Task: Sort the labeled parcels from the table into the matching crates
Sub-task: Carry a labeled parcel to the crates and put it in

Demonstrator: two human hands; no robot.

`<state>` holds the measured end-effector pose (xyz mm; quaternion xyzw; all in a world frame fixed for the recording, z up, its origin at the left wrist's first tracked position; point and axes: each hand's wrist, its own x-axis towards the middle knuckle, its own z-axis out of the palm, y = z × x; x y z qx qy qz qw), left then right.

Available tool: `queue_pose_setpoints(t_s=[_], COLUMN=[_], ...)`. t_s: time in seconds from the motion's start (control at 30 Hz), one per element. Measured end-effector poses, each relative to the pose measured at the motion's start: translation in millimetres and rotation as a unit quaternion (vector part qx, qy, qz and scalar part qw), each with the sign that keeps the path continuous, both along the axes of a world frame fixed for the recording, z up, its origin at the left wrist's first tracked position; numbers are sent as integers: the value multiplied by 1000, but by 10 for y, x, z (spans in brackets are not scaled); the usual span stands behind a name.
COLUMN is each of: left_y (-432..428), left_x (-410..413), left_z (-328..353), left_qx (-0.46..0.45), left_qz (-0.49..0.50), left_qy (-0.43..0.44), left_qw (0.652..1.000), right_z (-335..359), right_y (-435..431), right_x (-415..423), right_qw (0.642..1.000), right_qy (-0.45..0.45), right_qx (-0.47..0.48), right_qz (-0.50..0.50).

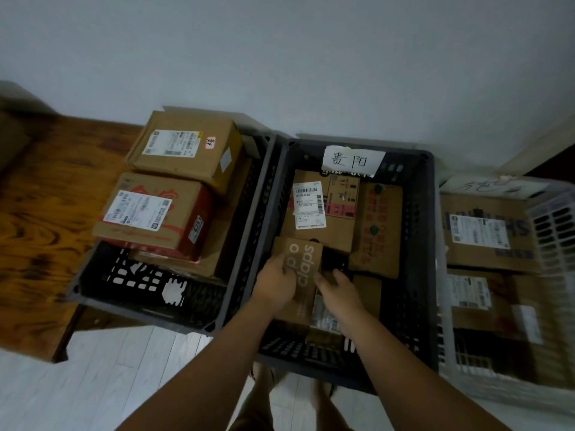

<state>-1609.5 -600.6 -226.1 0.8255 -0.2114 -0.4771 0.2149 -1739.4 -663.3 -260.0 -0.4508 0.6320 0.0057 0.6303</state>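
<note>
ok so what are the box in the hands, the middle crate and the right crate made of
The box held by the left hand and right hand looks like matte brown cardboard with white printed lettering. The middle crate seems hard dark grey plastic, going by its moulded slotted walls. The right crate looks like pale plastic lattice, perhaps translucent; blur leaves that open.

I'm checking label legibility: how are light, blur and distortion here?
Head view: dim overall; handwritten sign on the middle crate legible; white crate at right blurred, its labels unreadable; wide-angle lens bends the edges; print on the held parcel fairly sharp.
</note>
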Motion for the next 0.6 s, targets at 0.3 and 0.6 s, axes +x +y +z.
queue_pose_setpoints(t_s=[0.3, 0.6], left_y=[48, 665], left_x=[145, 604], left_z=[656, 1397], left_qx=[-90, -175], left_qz=[135, 204], left_qy=[9, -42], left_qw=[987, 962], right_z=[779, 1547], right_y=[-261, 89], right_x=[109, 840], right_qw=[994, 966], right_qy=[-73, -136], right_qx=[-78, -165], right_qz=[8, 143])
